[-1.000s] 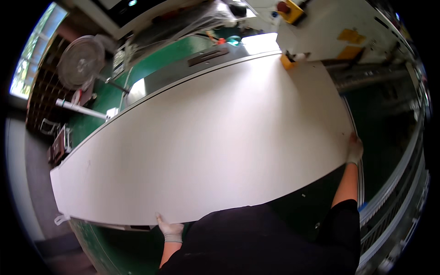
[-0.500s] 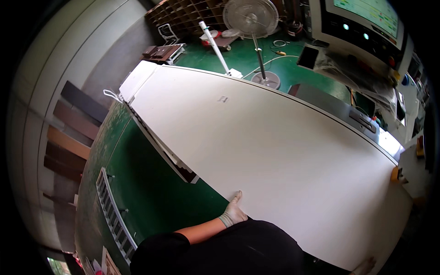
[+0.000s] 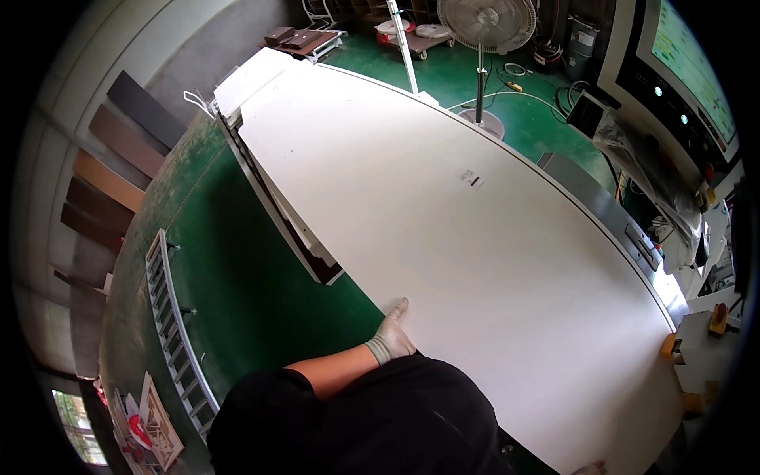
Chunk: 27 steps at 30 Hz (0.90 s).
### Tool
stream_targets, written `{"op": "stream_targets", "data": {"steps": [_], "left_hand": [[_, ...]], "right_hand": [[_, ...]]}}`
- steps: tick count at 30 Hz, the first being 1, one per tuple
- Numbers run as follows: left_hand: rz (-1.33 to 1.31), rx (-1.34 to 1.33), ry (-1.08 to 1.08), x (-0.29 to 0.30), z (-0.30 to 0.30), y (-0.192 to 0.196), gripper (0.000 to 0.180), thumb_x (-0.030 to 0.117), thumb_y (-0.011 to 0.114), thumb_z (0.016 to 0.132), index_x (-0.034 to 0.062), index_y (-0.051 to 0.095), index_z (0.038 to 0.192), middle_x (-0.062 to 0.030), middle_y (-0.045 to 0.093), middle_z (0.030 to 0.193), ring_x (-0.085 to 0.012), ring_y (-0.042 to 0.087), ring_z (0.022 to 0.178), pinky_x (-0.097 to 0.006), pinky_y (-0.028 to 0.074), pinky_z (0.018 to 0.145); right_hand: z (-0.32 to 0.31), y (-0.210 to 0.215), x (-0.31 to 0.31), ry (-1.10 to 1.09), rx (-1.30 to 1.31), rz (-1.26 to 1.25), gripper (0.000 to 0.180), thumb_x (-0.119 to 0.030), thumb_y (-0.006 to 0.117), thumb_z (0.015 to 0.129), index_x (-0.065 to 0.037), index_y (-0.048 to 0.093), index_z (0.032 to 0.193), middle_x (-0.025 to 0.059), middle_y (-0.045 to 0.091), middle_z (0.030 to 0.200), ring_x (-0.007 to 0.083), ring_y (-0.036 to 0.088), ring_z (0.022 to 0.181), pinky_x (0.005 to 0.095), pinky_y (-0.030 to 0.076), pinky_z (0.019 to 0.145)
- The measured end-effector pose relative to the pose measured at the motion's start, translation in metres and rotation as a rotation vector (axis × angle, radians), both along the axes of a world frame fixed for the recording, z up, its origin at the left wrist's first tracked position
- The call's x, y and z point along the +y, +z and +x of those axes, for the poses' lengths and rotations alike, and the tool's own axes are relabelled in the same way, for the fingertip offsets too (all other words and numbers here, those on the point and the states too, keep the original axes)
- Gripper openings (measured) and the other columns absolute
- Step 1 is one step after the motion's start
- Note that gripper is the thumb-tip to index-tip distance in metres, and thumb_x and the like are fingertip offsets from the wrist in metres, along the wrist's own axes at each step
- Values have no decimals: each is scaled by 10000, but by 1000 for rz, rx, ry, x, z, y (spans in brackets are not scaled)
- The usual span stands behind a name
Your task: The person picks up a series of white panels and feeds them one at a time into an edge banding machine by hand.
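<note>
White panel: before you, long axis far-left to near-right.
Left hand: your grip clamps its near edge, thumb on top.
Right hand: at its near-right end; grip, I cannot tell.

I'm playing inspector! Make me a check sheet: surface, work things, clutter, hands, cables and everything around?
Surface: mostly hidden under the white panel; grey metal shows along its far side.
Work things: white panel, small label on top.
Clutter: wooden pieces at lower left.
Hands: gloved left hand at the panel's near edge, thumb on top, grip underneath hidden; right hand barely in view.
Cables: pale cable on the green floor.
Surroundings: standing fan, boards against the wall, lit screen.
</note>
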<state>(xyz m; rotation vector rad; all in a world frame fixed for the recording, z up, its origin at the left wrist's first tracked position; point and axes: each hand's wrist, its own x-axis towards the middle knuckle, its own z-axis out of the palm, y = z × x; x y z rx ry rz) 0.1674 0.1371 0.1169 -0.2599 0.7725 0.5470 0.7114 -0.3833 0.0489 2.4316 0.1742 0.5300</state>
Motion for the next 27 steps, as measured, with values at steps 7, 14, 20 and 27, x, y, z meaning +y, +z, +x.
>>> {"op": "stream_targets", "data": {"steps": [7, 14, 20, 27], "left_hand": [[-20, -8, 15, 8, -13, 1, 818, 672, 538, 857, 103, 417, 1432, -125, 388, 1513, -366, 294, 1411, -601, 159, 1145], [25, 18, -26, 14, -23, -1, 831, 684, 522, 854, 107, 408, 1440, -132, 378, 1518, -371, 288, 1412, -606, 143, 1147], [88, 91, 1, 6, -35, 6, 808, 674, 532, 838, 116, 448, 1417, -119, 440, 1476, -360, 335, 1384, -552, 182, 1159], [50, 127, -57, 18, -27, -5, 704, 606, 626, 821, 137, 518, 1334, -78, 524, 1380, -313, 412, 1328, -520, 241, 1148]], "right_hand": [[-18, 8, 26, -71, 100, -13, 288, -226, 441, 980, -147, 623, 1188, 154, 639, 1134, 312, 643, 1010, 454, 535, 789], [-31, 2, 24, -22, 22, -25, 288, -210, 432, 981, -125, 620, 1181, 159, 640, 1129, 309, 650, 992, 455, 543, 773], [-66, 52, 106, -72, 323, 565, 582, -451, 358, 999, 42, 588, 1209, 286, 583, 1224, 440, 557, 1127, 468, 429, 991], [-30, 6, 28, -300, 212, 637, 697, -563, 346, 989, -58, 367, 1468, 227, 356, 1505, 408, 354, 1375, 447, 310, 1140]]}}
